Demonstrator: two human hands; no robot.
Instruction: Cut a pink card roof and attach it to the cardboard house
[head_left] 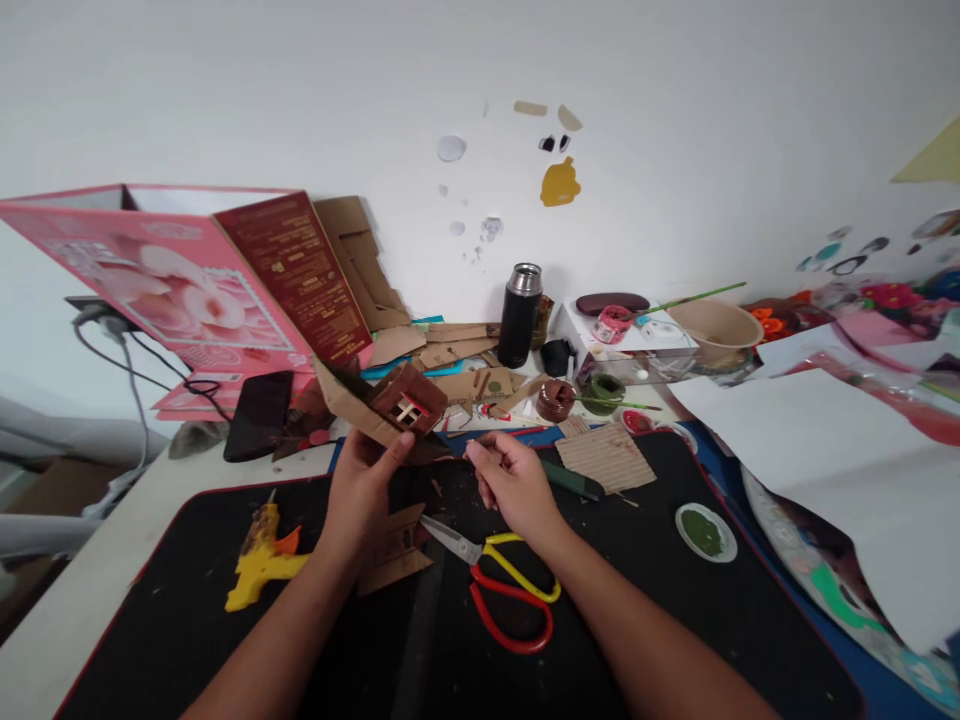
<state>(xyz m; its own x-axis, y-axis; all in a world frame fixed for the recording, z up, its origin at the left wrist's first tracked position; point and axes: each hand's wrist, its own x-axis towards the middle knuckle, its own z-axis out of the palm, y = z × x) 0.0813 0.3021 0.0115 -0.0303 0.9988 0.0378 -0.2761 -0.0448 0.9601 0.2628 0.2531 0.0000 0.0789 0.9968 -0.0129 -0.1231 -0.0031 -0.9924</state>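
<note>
My left hand point(367, 475) grips a small cardboard model house point(411, 398) with brown walls and a light window frame, lifted and tilted above the black mat. To its right, my right hand point(514, 485) is closed with thumb and fingertips pinched together; whatever it holds, if anything, is too small to make out. Below the hands lie scissors point(480, 555) with one red and one yellow handle, blades partly spread. A cut cardboard piece point(394, 548) rests beside my left forearm. Close to my right hand are a dark green utility knife point(571, 481) and a corrugated cardboard piece point(606, 458).
A yellow glue gun point(262, 565) lies on the mat at left, near a black phone point(259, 415). Behind stand a pink box point(172, 280), a black thermos point(520, 315), and paint jars point(556, 400) with a brush. A dish of green paint point(706, 532) sits right.
</note>
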